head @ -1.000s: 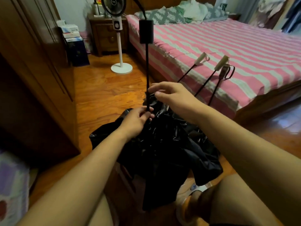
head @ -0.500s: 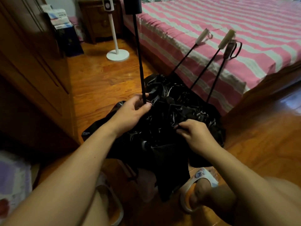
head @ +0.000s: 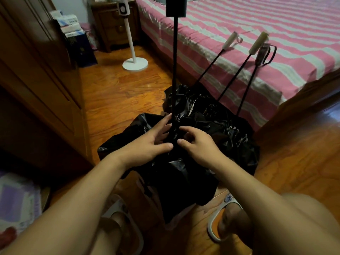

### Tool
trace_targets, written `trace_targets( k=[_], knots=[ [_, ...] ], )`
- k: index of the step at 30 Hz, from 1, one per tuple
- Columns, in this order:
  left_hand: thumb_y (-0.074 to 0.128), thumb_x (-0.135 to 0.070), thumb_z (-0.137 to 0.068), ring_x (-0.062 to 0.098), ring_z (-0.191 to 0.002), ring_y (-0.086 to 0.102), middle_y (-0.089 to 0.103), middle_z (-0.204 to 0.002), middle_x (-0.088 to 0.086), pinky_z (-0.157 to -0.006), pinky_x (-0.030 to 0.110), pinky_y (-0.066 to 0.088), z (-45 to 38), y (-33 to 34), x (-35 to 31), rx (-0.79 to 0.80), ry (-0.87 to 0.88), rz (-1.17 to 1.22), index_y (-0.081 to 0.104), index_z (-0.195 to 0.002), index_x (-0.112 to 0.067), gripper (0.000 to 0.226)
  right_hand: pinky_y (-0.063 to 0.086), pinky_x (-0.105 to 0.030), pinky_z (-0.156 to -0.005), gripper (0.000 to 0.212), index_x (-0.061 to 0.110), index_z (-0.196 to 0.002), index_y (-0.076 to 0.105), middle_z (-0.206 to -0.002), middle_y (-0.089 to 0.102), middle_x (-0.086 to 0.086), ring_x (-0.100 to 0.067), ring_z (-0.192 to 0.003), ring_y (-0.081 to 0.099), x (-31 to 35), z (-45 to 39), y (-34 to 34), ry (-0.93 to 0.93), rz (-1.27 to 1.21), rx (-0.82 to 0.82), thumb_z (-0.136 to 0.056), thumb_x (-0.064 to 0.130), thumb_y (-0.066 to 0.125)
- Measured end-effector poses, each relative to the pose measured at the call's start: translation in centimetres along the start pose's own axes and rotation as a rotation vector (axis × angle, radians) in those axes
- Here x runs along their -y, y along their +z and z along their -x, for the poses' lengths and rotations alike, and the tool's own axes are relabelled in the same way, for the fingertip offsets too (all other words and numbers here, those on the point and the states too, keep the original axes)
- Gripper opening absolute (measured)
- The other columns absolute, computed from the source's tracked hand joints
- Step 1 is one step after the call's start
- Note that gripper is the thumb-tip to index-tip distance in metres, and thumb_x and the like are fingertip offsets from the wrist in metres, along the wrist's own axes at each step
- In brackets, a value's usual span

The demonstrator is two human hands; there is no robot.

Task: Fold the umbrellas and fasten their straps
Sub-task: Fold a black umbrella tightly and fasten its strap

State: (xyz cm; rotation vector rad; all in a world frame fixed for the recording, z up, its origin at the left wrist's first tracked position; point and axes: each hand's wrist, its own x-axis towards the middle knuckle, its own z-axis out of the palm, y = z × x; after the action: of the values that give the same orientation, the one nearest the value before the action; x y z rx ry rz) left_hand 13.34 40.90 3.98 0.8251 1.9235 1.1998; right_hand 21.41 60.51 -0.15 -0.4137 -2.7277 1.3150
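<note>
A black umbrella (head: 184, 181) stands upright between my knees, its thin shaft rising to a black handle (head: 175, 6) at the top edge. Its loose canopy hangs down to the floor. My left hand (head: 152, 142) wraps thumb and fingers round the gathered fabric at the shaft's base from the left. My right hand (head: 198, 142) pinches the same spot from the right with curled fingers. Three more umbrellas lean on the bed, two with white handles (head: 230, 41) (head: 258, 43) and one with a black handle (head: 261, 54). Their black canopies (head: 211, 115) lie heaped on the floor behind my hands.
A bed with a pink striped cover (head: 257, 24) fills the right side. A wooden wardrobe (head: 36, 89) stands on the left. A white fan stand (head: 135, 64), a nightstand (head: 114, 24) and stacked boxes (head: 77, 41) sit at the back. My slippered feet (head: 224, 223) rest on the wooden floor.
My right hand came down from the shaft to the canopy on the right, then back to the shaft's base beside my left hand. The camera tilted lower.
</note>
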Motion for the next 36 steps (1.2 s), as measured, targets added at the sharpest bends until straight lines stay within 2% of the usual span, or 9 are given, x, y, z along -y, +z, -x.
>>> trace_targets(
  k=[5, 9, 13, 16, 22, 25, 28, 32, 36],
  knots=[
    [0.049, 0.005, -0.102, -0.021, -0.129, 0.040, 0.047, -0.147, -0.020, -0.095, 0.004, 0.041, 0.6, 0.3, -1.3, 0.012, 0.001, 0.023, 0.034, -0.155, -0.032, 0.067, 0.050, -0.028, -0.098, 0.038, 0.034, -0.133, 0.065, -0.117, 0.071, 0.013, -0.003, -0.111, 0.063, 0.4, -0.2, 0.6, -0.057, -0.067, 0.050, -0.096, 0.027, 0.069],
    [0.065, -0.018, -0.098, -0.006, -0.130, 0.051, 0.057, -0.139, -0.019, -0.104, 0.019, 0.042, 2.2, -1.9, -1.5, -0.076, -0.063, -0.084, 0.050, -0.145, -0.041, 0.054, 0.051, -0.041, -0.100, 0.033, 0.023, -0.129, 0.067, -0.118, 0.070, 0.004, -0.016, -0.113, 0.064, 0.4, -0.7, 0.8, -0.010, 0.006, 0.048, -0.098, 0.031, 0.066],
    [0.080, -0.027, -0.085, 0.007, -0.085, 0.061, 0.066, -0.091, -0.010, -0.080, 0.027, 0.047, 6.1, -2.9, -1.2, -0.092, -0.266, -0.185, 0.070, -0.111, -0.033, 0.028, 0.050, -0.032, -0.093, 0.025, 0.019, -0.124, 0.068, -0.115, 0.070, 0.004, -0.015, -0.112, 0.063, -0.2, -0.6, 0.6, 0.034, -0.071, 0.024, -0.100, 0.027, 0.063],
    [0.082, -0.027, -0.084, 0.009, -0.070, 0.060, 0.065, -0.075, -0.008, -0.070, 0.032, 0.049, 6.5, -0.6, -1.5, -0.259, -0.227, -0.177, 0.070, -0.095, -0.028, 0.016, 0.045, -0.027, -0.086, 0.022, 0.019, -0.122, 0.069, -0.102, 0.065, 0.011, -0.011, -0.104, 0.061, 0.1, -0.3, 0.8, 0.032, -0.105, -0.010, -0.101, 0.023, 0.062],
    [0.075, -0.033, -0.091, 0.006, -0.077, 0.061, 0.065, -0.081, -0.011, -0.064, 0.030, 0.050, 5.6, 1.6, -1.7, -0.771, -0.141, -0.405, 0.069, -0.094, -0.032, 0.007, 0.055, -0.027, -0.061, 0.010, 0.022, -0.107, 0.070, -0.089, 0.072, 0.001, -0.016, -0.067, 0.069, 0.8, -1.2, 1.2, 0.137, -0.212, -0.139, -0.101, 0.024, 0.061],
    [0.068, -0.039, -0.096, 0.010, -0.093, 0.064, 0.069, -0.104, -0.009, -0.077, 0.030, 0.050, 4.9, 1.7, 0.2, -0.638, -0.292, -0.314, 0.066, -0.129, -0.023, 0.037, 0.059, -0.027, -0.058, 0.015, 0.019, -0.113, 0.071, -0.094, 0.073, -0.004, -0.018, -0.064, 0.072, 0.9, -1.4, 1.3, 0.174, -0.287, -0.143, -0.101, 0.023, 0.062],
    [0.060, -0.031, -0.102, 0.017, -0.123, 0.059, 0.067, -0.128, -0.003, -0.102, 0.031, 0.045, 2.8, 2.4, 1.2, -0.672, -0.194, -0.314, 0.066, -0.134, -0.020, 0.035, 0.059, -0.027, -0.057, 0.012, 0.019, -0.109, 0.071, -0.093, 0.073, -0.002, -0.015, -0.065, 0.072, 1.0, -1.3, 1.6, 0.178, -0.299, -0.133, -0.100, 0.023, 0.064],
    [0.059, -0.023, -0.102, 0.017, -0.101, 0.062, 0.064, -0.103, -0.007, -0.084, 0.026, 0.045, -0.5, 4.1, 1.4, -0.687, -0.107, -0.414, 0.069, -0.130, -0.028, 0.031, 0.057, -0.025, -0.054, 0.008, 0.028, -0.092, 0.068, -0.085, 0.071, 0.003, -0.010, -0.064, 0.070, 1.4, -0.5, 2.5, 0.148, -0.227, -0.114, -0.097, 0.023, 0.068],
    [0.053, -0.026, -0.103, 0.013, -0.101, 0.064, 0.063, -0.113, -0.006, -0.081, 0.024, 0.051, -2.5, 5.0, 1.0, -0.560, -0.153, -0.199, 0.069, -0.129, -0.029, 0.031, 0.061, -0.034, -0.077, 0.022, 0.024, -0.118, 0.069, -0.104, 0.070, 0.003, -0.014, -0.089, 0.070, 1.3, -0.2, 3.1, 0.091, -0.100, -0.025, -0.098, 0.020, 0.063]
  ],
)
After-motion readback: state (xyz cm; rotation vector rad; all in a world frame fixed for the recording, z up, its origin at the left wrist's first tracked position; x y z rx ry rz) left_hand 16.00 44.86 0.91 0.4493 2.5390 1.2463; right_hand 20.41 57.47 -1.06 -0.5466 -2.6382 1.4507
